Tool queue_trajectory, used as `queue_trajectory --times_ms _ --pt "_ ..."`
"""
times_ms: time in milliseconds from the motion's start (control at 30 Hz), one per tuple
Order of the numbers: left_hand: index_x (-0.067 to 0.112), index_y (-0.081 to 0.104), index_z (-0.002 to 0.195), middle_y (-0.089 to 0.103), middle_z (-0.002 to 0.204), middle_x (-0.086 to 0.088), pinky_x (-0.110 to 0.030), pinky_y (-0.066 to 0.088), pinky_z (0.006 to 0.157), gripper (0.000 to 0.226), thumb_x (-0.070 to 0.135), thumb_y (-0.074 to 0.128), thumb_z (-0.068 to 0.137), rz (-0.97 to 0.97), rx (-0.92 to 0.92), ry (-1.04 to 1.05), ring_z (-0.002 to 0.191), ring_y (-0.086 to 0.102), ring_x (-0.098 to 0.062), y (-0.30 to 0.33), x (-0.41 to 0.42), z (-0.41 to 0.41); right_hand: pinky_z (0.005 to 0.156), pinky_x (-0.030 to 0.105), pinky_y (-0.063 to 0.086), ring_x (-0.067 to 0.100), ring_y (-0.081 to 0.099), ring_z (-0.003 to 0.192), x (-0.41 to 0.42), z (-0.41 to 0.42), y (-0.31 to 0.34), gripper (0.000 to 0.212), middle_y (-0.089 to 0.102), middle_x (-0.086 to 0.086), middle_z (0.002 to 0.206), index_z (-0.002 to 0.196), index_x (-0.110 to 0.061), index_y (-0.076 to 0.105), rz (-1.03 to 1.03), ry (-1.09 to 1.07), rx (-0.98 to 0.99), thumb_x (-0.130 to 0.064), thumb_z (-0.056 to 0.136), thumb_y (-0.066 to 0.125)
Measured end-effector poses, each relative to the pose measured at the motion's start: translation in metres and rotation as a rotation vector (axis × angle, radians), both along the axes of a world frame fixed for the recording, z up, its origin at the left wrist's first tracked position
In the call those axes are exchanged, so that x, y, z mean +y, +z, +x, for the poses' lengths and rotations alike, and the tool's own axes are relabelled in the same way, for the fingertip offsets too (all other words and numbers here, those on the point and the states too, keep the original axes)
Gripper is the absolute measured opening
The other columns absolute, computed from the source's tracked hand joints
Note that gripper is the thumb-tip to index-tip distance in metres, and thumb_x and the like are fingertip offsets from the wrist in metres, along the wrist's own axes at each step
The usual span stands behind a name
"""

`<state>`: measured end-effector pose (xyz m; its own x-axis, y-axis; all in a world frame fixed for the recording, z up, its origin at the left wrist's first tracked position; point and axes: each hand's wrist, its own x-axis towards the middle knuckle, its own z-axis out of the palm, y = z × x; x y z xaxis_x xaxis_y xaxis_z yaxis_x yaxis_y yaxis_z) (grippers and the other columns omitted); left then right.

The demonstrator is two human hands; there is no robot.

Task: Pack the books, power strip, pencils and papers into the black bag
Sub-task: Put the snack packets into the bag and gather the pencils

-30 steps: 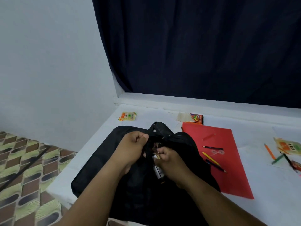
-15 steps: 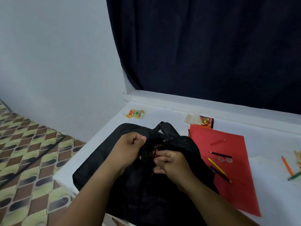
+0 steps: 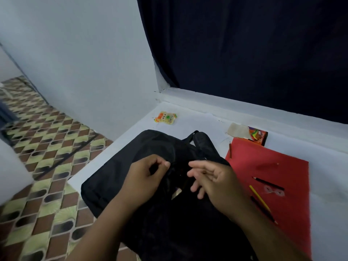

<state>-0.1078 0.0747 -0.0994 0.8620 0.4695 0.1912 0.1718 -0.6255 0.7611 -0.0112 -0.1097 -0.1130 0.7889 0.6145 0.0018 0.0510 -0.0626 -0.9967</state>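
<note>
The black bag [image 3: 116,183] lies on the white table [image 3: 207,121], its opening under my hands. My left hand [image 3: 145,179] is curled, thumb and forefinger pinching the bag's edge at the opening. My right hand [image 3: 214,181] hovers just above the opening with fingers spread and nothing in it. A pale item [image 3: 176,194] shows inside the bag. To the right lies a red paper [image 3: 278,162] with a yellow pencil [image 3: 259,198] and a black pencil [image 3: 263,180] on it. A colourful book [image 3: 259,135] sits behind the paper.
A small orange-yellow packet [image 3: 165,117] lies at the table's far left corner. A beige sheet [image 3: 238,130] partly covers the book. A dark curtain [image 3: 244,53] hangs behind the table. The table edge drops to a patterned tile floor [image 3: 47,147] on the left.
My right hand has let go at the bag's opening and spread its fingers. The view has swung left, so the pencils at the far right are out of frame.
</note>
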Motion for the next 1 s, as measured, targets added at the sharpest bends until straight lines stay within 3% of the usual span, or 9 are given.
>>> queue_trajectory --times_ms 167,267,400,500,633,733,867,933,1000 --pt "0.028 0.070 0.081 0.071 0.088 0.013 -0.014 0.049 0.077 0.012 0.024 0.069 0.092 -0.029 -0.075 0.054 0.089 0.066 -0.006 0.006 0.018 0.003 0.056 0.030 0.055 0.026 0.069 0.064 0.027 0.040 0.025 0.022 0.074 0.004 0.084 0.102 -0.020 0.073 0.041 -0.035 -0.100 -0.004 0.093 0.061" --pt "0.030 0.069 0.080 0.069 0.087 0.018 -0.006 0.041 0.079 0.013 0.022 0.069 0.092 0.080 -0.043 0.100 0.094 0.061 0.001 0.002 0.059 0.017 0.058 0.030 0.056 0.024 0.069 0.063 0.058 0.068 0.034 0.021 0.073 0.004 0.079 0.096 -0.025 0.073 -0.009 -0.062 -0.169 -0.008 0.093 0.062" --pt "0.039 0.061 0.097 0.059 0.110 0.011 -0.037 0.043 0.101 0.006 0.040 0.064 0.092 0.240 0.191 0.073 0.115 0.052 -0.017 -0.027 0.125 0.046 0.058 0.020 0.052 0.007 0.067 0.058 0.112 0.105 0.037 0.016 0.070 -0.007 0.089 0.101 -0.025 0.072 -0.190 -0.062 -0.291 -0.017 0.094 0.061" --pt "0.041 0.053 0.103 0.050 0.118 0.011 -0.044 0.042 0.103 0.017 0.054 0.052 0.093 0.202 0.304 0.025 0.116 0.047 -0.017 -0.043 0.156 0.067 0.072 0.022 0.051 0.004 0.065 0.074 0.160 0.133 0.026 0.020 0.067 -0.013 0.102 0.108 -0.027 0.070 -0.325 -0.001 -0.360 -0.021 0.093 0.058" --pt "0.040 0.047 0.102 0.046 0.113 0.016 -0.045 0.047 0.095 0.019 0.057 0.047 0.093 0.047 0.189 0.014 0.102 0.053 -0.011 -0.063 0.177 0.079 0.081 0.023 0.040 0.007 0.055 0.086 0.224 0.174 -0.005 0.027 0.060 -0.008 0.119 0.119 -0.028 0.062 -0.560 0.095 -0.423 -0.023 0.093 0.060" --pt "0.043 0.041 0.104 0.044 0.115 0.018 -0.043 0.049 0.089 0.027 0.065 0.034 0.091 0.073 0.123 0.030 0.096 0.055 -0.009 -0.080 0.180 0.079 0.095 0.029 0.041 0.020 0.052 0.114 0.261 0.201 -0.033 0.041 0.047 0.000 0.140 0.135 -0.027 0.050 -0.758 0.171 -0.440 -0.025 0.095 0.057" --pt "0.044 0.041 0.108 0.042 0.114 0.020 -0.043 0.048 0.090 0.031 0.068 0.031 0.090 0.018 0.082 -0.008 0.100 0.053 -0.006 -0.090 0.187 0.080 0.113 0.042 0.032 0.026 0.026 0.144 0.293 0.222 -0.069 0.059 0.020 0.003 0.160 0.152 -0.019 0.027 -0.912 0.166 -0.561 -0.026 0.098 0.051" --pt "0.046 0.040 0.107 0.042 0.113 0.021 -0.043 0.047 0.090 0.030 0.069 0.031 0.089 -0.011 0.083 -0.012 0.100 0.052 -0.006 -0.093 0.190 0.081 0.117 0.046 0.024 0.024 0.010 0.151 0.299 0.223 -0.088 0.066 0.009 0.000 0.165 0.156 -0.020 0.015 -0.961 0.138 -0.614 -0.031 0.100 0.049" --pt "0.047 0.038 0.105 0.040 0.114 0.021 -0.042 0.047 0.090 0.032 0.071 0.029 0.087 -0.005 0.101 -0.015 0.099 0.050 -0.007 -0.095 0.190 0.082 0.117 0.045 0.018 0.024 0.009 0.151 0.298 0.218 -0.106 0.069 0.009 0.003 0.165 0.157 -0.019 0.010 -1.012 0.088 -0.665 -0.039 0.101 0.045"
